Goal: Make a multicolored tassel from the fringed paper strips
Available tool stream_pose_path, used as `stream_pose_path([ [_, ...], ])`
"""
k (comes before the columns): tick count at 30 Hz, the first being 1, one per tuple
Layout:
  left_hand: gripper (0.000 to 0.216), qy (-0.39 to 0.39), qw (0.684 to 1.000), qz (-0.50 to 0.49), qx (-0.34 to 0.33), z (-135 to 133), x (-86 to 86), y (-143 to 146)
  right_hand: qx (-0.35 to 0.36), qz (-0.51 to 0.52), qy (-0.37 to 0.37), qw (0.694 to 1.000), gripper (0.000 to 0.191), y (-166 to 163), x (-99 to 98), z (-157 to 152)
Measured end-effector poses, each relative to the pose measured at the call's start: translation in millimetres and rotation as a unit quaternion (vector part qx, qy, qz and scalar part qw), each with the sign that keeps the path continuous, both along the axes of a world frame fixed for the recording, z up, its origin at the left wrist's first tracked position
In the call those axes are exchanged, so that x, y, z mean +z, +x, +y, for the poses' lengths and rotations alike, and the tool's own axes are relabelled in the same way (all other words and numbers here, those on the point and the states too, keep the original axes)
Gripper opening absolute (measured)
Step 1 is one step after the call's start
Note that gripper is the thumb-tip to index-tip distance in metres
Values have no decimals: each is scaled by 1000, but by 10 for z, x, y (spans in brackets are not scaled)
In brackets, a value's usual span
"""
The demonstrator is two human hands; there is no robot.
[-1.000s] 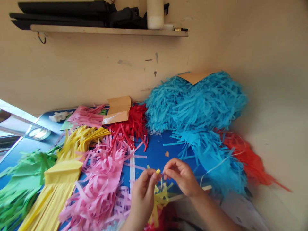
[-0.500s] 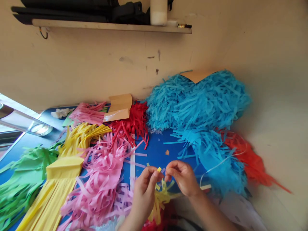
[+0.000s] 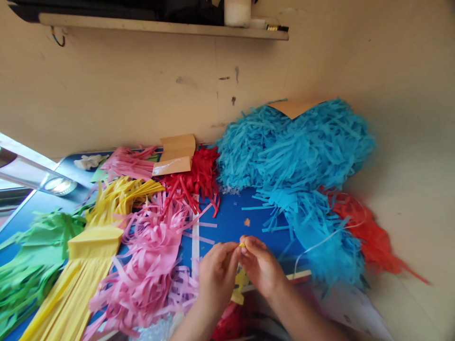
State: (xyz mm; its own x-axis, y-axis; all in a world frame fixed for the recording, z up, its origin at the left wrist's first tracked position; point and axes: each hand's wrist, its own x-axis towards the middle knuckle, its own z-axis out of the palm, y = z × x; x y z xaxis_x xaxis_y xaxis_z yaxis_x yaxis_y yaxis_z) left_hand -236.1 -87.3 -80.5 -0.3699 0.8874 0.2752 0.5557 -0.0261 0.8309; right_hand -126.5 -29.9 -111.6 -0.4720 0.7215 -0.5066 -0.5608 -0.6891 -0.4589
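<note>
Yellow piece (image 3: 242,245), pinched at fingertips, between left hand (image 3: 218,270) and right hand (image 3: 261,265)

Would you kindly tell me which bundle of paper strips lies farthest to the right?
It is the orange-red bundle, whose pointed tail sticks out past the big blue pile; the green bundle lies at the opposite, left end.

There are two hands (image 3: 221,267) (image 3: 262,267), one pinched yellow piece (image 3: 242,245), one shelf (image 3: 163,26).

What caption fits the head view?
Left hand and right hand meet at a yellow strip above a blue table, between pink fringe and blue fringe.
</note>
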Motion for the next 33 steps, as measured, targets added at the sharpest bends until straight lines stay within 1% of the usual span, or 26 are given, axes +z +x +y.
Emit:
stream_pose_path([
  [4,12,7,1000,15,-3,0,16,-22,-6,-13,-14,1000,27,0,0,-10],
  [6,13,14,999,35,5,0,9,-21,-11,-24,-7,1000,28,-9,7,-15],
  [8,13,34,997,72,16,-3,-11,-17,-23,-43,32,998,29,-22,17,-21],
  [10,13,55,992,116,19,-11,-34,-15,-35,-66,88,993,30,-31,24,-26],
  [12,14,62,987,150,5,-19,-42,-23,-41,-86,131,987,32,-31,26,-29],
  [14,17,57,985,165,-20,-19,-28,-45,-48,-107,156,981,33,-19,21,-27],
  [16,19,40,987,145,-52,-12,3,-74,-46,-120,180,975,33,4,10,-20],
  [18,20,14,992,102,-79,-4,28,-97,-23,-116,205,972,33,33,-8,-12],
  [19,19,4,993,84,-82,-3,32,-101,-8,-113,217,970,32,48,-19,-10],
  [22,18,-8,996,65,-61,-21,15,-90,24,-134,249,959,26,95,-64,-17],
  [25,10,-22,998,34,-52,-56,0,-77,40,-165,281,945,21,139,-107,-33],
  [27,8,-27,998,10,-64,-71,17,-88,33,-177,306,935,19,159,-119,-38],
  [30,10,-7,997,-2,-78,-74,60,-124,17,-196,347,917,16,168,-109,-37],
  [33,11,2,997,-1,-78,-65,82,-135,28,-205,368,906,13,167,-85,-39],
])
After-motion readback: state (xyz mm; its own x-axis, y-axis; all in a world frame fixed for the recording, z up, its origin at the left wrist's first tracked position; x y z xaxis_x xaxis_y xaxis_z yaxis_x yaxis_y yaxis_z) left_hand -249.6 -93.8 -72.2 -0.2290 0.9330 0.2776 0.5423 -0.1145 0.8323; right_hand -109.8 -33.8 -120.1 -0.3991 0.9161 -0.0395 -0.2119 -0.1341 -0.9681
